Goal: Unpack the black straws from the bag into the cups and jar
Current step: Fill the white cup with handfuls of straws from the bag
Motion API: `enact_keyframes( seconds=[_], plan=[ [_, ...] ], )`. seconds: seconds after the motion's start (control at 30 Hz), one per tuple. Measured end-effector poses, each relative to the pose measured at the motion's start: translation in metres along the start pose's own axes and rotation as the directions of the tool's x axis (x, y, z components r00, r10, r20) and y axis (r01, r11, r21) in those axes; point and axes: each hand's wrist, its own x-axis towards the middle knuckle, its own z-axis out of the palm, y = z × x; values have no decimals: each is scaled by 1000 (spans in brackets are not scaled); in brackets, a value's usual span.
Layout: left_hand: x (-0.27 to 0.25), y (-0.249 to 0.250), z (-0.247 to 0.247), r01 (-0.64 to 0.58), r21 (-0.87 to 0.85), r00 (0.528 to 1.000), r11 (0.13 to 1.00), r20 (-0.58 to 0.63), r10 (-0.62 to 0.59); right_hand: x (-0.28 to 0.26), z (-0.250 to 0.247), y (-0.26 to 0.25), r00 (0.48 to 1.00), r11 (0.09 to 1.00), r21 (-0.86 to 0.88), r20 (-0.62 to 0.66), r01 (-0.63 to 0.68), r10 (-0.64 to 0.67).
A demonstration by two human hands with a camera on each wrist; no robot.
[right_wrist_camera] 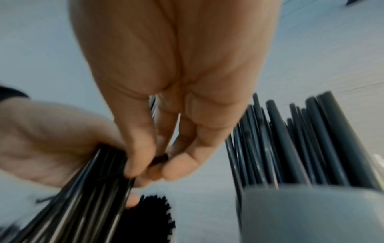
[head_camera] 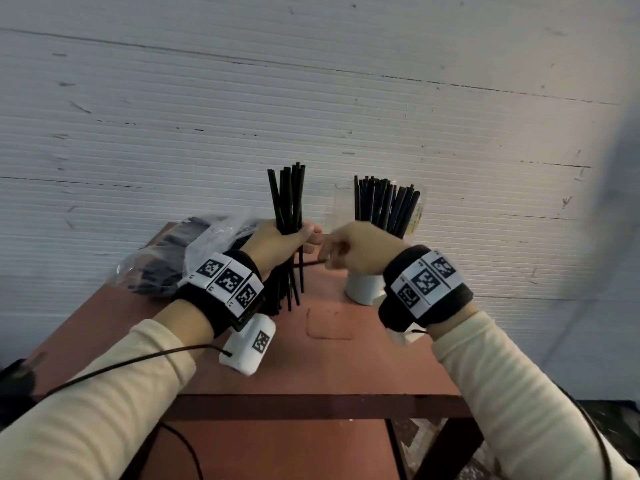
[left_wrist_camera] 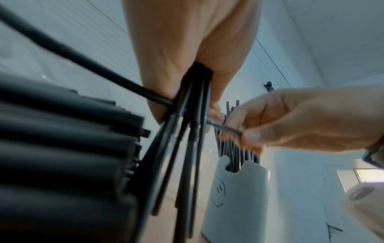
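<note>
My left hand [head_camera: 294, 239] grips a bundle of black straws [head_camera: 289, 199] upright above the table, their lower ends fanning out below the fist. My right hand [head_camera: 330, 259] is just to its right and pinches a single straw [head_camera: 311, 262] that lies sideways out of the bundle. The right wrist view shows that straw's end [right_wrist_camera: 160, 159] between thumb and fingers. A white cup [head_camera: 362, 289] with a drawn smiley [left_wrist_camera: 239, 197] stands under my right hand, packed with straws [head_camera: 388, 207]. The clear plastic bag [head_camera: 173, 261] with more straws lies at the table's back left.
A clear jar [head_camera: 341, 202] stands behind the white cup, against the white ribbed wall [head_camera: 311, 81]. The red-brown table [head_camera: 311, 368] is small, with its front edge near me. A cable runs from my left wristband [head_camera: 225, 282] across the sleeve.
</note>
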Motion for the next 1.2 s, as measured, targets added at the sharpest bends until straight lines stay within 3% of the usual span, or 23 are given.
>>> enact_keyframes(
  seconds=[0.13,0.27,0.33,0.4,0.5,0.6,0.7,0.77,0.83,1.03,1.13,1.2],
  plan=[
    [-2,15,-4,-65,66,996,996,63,61,-4,-33,-7,935,979,129,-340,157,-105],
    [-11,23,1,-181,47,974,982,147,172,-8,-52,-10,833,952,176,-541,249,-118],
    [-12,20,6,-170,73,969,983,196,153,-10,-53,-15,785,917,237,-608,322,-119],
    [-14,19,13,-105,107,961,989,268,73,-13,-49,-24,787,842,362,-606,400,-113],
    [-18,17,28,-37,82,948,996,318,9,-19,-40,-32,861,741,529,-492,413,-128],
    [-19,13,34,-3,91,931,996,364,-31,-21,-29,-34,872,826,410,-455,387,-183],
    [-16,6,34,4,123,924,992,378,-51,-13,-14,-27,839,922,132,-477,363,-262],
    [-15,3,36,33,128,921,991,381,-80,-9,-7,-21,801,932,68,-535,357,-268],
    [-14,1,37,70,138,911,988,395,-119,-8,-5,-16,778,936,54,-574,348,-256],
    [-20,0,43,150,192,863,970,454,-224,-24,-2,-12,786,932,111,-576,346,-223],
    [-26,10,49,118,121,875,986,458,-160,-39,-2,-7,742,934,177,-660,312,-123],
    [-31,20,50,31,91,867,995,493,-73,-46,-4,-1,756,925,274,-655,262,-21]
  ],
)
